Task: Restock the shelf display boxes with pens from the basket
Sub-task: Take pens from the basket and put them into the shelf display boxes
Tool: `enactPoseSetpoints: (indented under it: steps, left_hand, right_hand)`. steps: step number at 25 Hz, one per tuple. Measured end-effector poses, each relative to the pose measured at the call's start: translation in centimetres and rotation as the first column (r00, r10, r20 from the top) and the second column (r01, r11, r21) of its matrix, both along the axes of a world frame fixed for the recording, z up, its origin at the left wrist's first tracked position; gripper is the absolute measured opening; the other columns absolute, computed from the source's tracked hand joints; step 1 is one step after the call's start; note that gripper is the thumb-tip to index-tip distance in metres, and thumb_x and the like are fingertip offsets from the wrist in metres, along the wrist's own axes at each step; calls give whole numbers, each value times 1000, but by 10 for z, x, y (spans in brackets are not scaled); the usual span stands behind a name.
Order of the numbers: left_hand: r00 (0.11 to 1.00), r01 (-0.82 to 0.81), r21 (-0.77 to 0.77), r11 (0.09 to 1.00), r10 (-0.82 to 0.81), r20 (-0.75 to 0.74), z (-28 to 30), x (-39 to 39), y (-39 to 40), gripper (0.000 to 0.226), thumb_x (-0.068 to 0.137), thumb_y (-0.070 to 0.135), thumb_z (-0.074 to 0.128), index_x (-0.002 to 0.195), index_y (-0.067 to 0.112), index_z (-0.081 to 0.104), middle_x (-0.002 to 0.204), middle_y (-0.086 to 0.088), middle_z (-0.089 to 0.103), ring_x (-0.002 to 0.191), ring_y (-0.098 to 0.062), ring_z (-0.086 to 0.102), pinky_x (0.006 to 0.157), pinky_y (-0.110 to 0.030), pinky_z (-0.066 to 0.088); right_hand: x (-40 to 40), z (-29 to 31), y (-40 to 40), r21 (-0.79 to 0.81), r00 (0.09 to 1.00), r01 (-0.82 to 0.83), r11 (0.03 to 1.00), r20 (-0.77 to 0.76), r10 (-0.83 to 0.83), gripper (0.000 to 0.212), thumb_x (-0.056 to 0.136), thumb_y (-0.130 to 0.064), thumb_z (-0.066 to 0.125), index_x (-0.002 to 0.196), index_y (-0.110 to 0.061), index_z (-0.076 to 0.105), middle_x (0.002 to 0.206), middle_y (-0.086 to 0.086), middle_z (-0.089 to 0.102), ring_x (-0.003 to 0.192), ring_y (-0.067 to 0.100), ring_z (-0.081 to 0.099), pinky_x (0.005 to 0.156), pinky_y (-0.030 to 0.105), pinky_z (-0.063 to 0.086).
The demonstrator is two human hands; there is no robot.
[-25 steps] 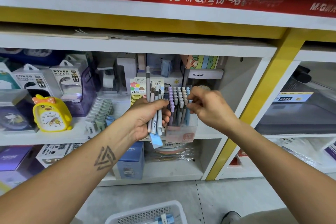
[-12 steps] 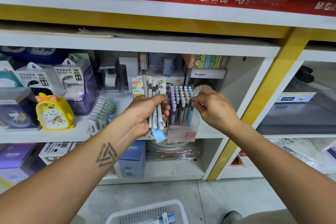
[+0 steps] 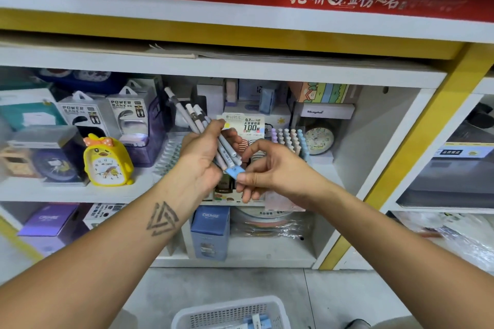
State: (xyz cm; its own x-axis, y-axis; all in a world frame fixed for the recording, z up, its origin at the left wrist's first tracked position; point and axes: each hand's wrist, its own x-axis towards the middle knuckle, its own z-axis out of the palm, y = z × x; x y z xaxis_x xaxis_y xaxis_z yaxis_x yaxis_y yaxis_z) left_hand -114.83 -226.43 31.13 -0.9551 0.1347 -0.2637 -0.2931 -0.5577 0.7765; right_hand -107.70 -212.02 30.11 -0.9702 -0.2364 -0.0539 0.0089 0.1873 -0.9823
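Mid-frame, left hand (image 3: 199,161) is wrapped round a tilted bunch of pens (image 3: 203,128). Right hand (image 3: 270,171) pinches the blue pen end (image 3: 234,171) sticking out below. Basket (image 3: 232,314) sits bottom centre.

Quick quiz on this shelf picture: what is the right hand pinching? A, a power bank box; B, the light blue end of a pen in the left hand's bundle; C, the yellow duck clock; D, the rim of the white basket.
B: the right hand pinches the light blue end at the bottom of the pen bundle that the left hand grips.
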Motion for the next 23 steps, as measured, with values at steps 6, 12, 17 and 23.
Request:
enactPoseSetpoints:
  steps: [6, 12, 17, 23]
  left_hand:
    - [984, -177, 91, 980, 174, 31, 12, -27, -53, 16, 94, 7, 60, 79, 4, 57, 64, -10, 64, 48, -19, 63, 49, -24, 52]
    - [995, -52, -153, 987, 64, 72, 7, -27, -79, 13, 95, 6, 57, 83, 5, 56, 59, -8, 59, 44, -18, 58, 45, -25, 50]
    - [998, 41, -312, 949, -24, 60, 5, -21, -104, 7, 94, 4, 59, 87, 3, 55, 59, -10, 58, 43, -19, 55, 42, -22, 48]
    - [989, 144, -473, 869, -140, 46, -2, -13, -129, 10, 92, 4, 62, 85, -1, 60, 58, -11, 63, 48, -22, 59, 46, -28, 50]
  right_hand:
    - [-10, 6, 5, 3, 998, 68, 998, -2, -68, 20, 87, 7, 69, 107, 8, 64, 80, 25, 72, 56, 22, 67, 51, 22, 53]
    - [-27, 3, 0, -7, 977, 201, 980, -69, -201, 15, 85, 3, 73, 99, -2, 74, 92, 16, 77, 84, 25, 74, 72, 22, 59]
    - [-47, 6, -26, 64, 967, 202, 977, -173, -189, 9, 88, 2, 70, 95, -4, 72, 88, 19, 74, 73, 24, 70, 75, 29, 61]
    - [-74, 4, -58, 146, 954, 250, 957, -206, -218, 10, 89, 6, 68, 92, -3, 69, 80, 17, 70, 59, 19, 68, 64, 27, 61]
